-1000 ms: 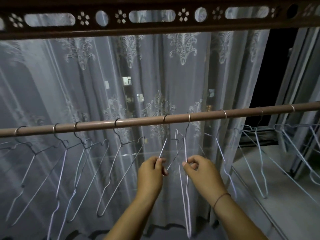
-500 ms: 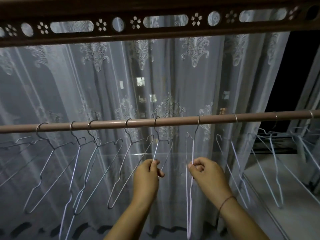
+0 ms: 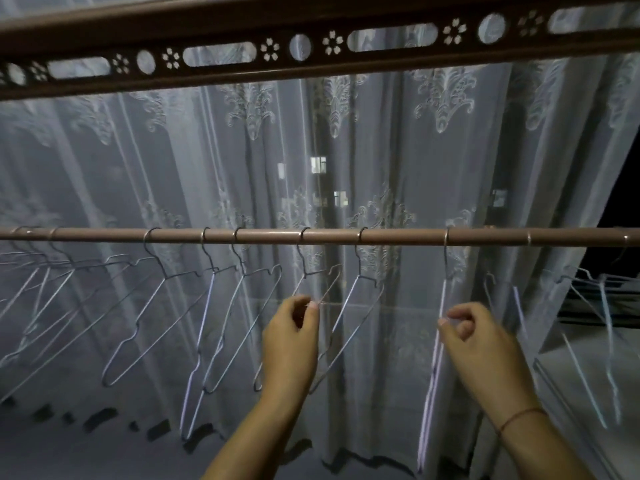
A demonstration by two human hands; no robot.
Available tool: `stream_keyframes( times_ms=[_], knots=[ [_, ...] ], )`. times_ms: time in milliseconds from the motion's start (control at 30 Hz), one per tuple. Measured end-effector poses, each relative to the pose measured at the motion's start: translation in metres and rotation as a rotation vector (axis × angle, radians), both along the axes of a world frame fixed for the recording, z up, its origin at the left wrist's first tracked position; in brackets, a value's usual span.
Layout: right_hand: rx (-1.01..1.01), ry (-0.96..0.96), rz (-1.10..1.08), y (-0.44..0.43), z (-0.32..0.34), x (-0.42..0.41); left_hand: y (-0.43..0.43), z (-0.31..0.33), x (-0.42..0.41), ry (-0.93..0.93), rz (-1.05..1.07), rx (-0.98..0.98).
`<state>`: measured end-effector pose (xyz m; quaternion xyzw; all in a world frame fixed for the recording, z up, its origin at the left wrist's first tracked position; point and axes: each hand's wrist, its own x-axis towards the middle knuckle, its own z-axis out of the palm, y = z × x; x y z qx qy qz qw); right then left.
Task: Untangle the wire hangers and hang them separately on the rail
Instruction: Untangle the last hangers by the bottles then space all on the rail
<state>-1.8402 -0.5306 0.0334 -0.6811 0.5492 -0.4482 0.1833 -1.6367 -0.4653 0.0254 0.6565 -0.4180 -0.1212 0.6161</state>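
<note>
A brown rail [image 3: 408, 236] runs across the view with several wire hangers hooked on it, spaced apart. My left hand [image 3: 294, 344] is below the rail near the middle. Its thumb and forefinger pinch the thin wire of a hanger [image 3: 332, 282] at its lower shoulder. Just to the right hangs another hanger [image 3: 346, 313], touching nothing. My right hand [image 3: 481, 344] pinches the wire of a hanger [image 3: 445, 271] that hangs edge-on, alone on its stretch of rail.
A dark perforated beam [image 3: 311, 67] crosses overhead. A white lace curtain [image 3: 381, 150] hangs behind the rail. More hangers [image 3: 152, 317] fill the rail's left part, and a few hangers [image 3: 606, 323] hang at the right end near a dark opening.
My hands have moved apart. The hanger in my right hand now sits farther right from the others, with a wide gap on the rail. The view has shifted right and up.
</note>
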Motion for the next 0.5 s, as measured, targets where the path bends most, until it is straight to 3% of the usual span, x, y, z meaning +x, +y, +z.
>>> stream_keyframes(
  times_ms=[133, 367, 500],
  knots=[
    [-0.09, -0.068, 0.055, 0.019, 0.017, 0.029, 0.018, 0.014, 0.043, 0.001, 0.051, -0.065],
    [0.03, -0.261, 0.417, 0.074, 0.033, 0.145, 0.032, 0.011, 0.14, 0.079, 0.138, -0.051],
    [0.002, -0.222, 0.322, 0.088, 0.023, 0.211, 0.037, 0.002, 0.178, 0.105, 0.041, 0.037]
  ],
)
